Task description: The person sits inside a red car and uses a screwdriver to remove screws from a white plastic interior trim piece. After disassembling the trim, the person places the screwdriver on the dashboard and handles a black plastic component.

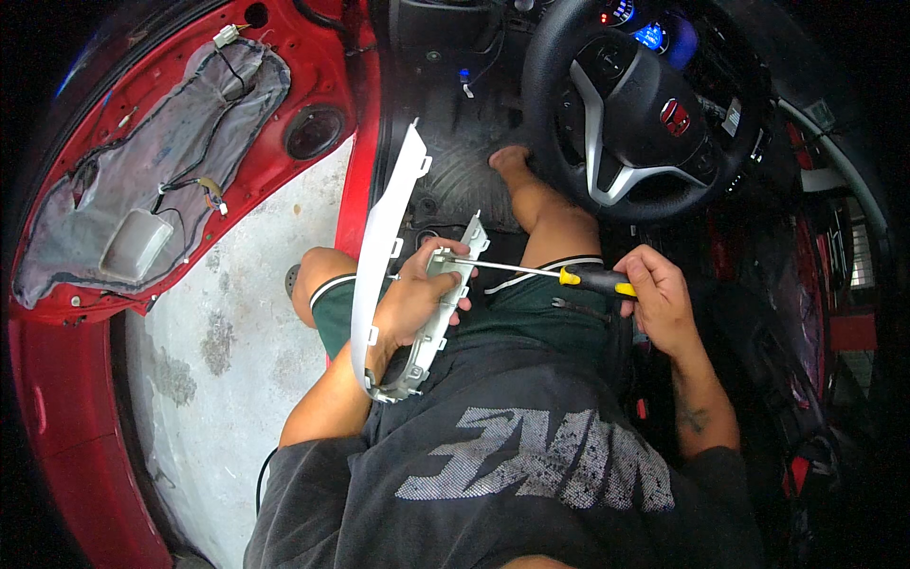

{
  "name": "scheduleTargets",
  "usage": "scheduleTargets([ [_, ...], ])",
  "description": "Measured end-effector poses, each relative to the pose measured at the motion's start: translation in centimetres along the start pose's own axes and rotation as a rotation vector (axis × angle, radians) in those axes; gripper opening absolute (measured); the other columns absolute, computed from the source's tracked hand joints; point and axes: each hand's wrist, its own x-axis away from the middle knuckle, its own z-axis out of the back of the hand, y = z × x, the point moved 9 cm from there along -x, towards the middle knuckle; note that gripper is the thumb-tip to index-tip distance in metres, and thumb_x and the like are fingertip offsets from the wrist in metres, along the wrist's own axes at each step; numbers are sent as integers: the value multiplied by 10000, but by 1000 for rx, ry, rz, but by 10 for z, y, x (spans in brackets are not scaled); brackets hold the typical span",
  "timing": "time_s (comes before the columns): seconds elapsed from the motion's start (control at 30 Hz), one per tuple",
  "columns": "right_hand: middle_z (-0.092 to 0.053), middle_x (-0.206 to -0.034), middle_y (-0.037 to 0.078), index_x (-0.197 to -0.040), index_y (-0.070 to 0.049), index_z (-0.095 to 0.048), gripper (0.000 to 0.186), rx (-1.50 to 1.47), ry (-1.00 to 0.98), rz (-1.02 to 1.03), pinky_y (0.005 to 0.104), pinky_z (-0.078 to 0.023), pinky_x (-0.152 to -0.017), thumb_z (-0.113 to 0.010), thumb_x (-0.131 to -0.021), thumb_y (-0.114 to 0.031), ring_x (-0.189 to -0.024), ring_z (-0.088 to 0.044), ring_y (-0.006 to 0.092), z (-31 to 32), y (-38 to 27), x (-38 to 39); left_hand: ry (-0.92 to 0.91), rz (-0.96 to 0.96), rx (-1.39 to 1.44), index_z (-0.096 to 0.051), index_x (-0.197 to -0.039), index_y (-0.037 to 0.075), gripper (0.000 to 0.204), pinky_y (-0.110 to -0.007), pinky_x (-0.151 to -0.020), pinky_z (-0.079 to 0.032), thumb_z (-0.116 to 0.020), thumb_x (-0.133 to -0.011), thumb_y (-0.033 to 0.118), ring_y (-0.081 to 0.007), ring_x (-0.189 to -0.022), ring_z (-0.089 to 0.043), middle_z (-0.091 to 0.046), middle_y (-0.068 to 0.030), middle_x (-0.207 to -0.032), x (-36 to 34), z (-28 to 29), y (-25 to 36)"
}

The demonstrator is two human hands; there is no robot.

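The left hand is closed around a white trim panel, a long curved plastic piece held upright over the person's lap, its far tip reaching toward the footwell. The right hand grips the black-and-yellow handle of a screwdriver, whose shaft runs left to the panel near the left fingers (tip touching the plastic). Far right is the steering wheel; left stands the open red door.

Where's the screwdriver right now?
In the head view, just right of centre: the right hand grips the screwdriver by its black-and-yellow handle, with the tip against the grey trim panel that the left hand holds over the lap.
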Motion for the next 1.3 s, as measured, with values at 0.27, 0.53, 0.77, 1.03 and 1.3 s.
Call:
scheduleTargets([
  [0.27, -648, -816, 15, -1229, -35, -621, 278, 63, 114, 332, 242, -501, -641, -694, -1071, -251, -717, -630, 79, -7, -21, 10, 7, 0, 25, -489, -1394, 104, 354, -260, -577, -609, -531, -1062, -11, -147, -791, -717, -695, -128, -1208, -1, 2, -1],
  [0.53, -670, -918, 33, -1175, -8, -664, 246, 114, -130, -95, 291, -550, -818, -785, -991, -117, -873, -673, 137, 5, 18, 1, -6, 10, 17, -490, -1395, 103, 354, -258, -577, -609, -520, -1064, -20, -144, -794, -719, -696, -134, -1220, -2, 1, -2],
  [0.77, -728, -1117, 189, -1272, -15, -668, 430, 484, -9, 448, 419, -571, -957, -843, -891, -109, -1067, -736, 380, -10, -52, 22, 1, 4, -35, -497, -1394, 107, 356, -258, -571, -611, -523, -1064, -24, -141, -786, -721, -699, -136, -1236, 0, 2, -1],
  [1.03, -752, -1065, 199, -1253, -3, -667, 428, 386, -207, 114, 402, -566, -902, -834, -932, -231, -990, -757, 361, -15, -17, 16, 4, -15, -89, -492, -1418, 106, 395, -263, -569, -614, -533, -1057, -47, -148, -780, -721, -686, -135, -1258, -1, 7, 1],
  [1.3, -727, -1092, 115, -1301, -24, -677, 401, 241, -26, 291, 357, -537, -923, -767, -942, -178, -998, -707, 212, 3, -39, 32, -91, -210, 474, -412, -1585, 122, 752, -343, -656, -614, -572, -862, -9, -271, -866, -694, -647, -234, -1307, 2, 14, 26],
])
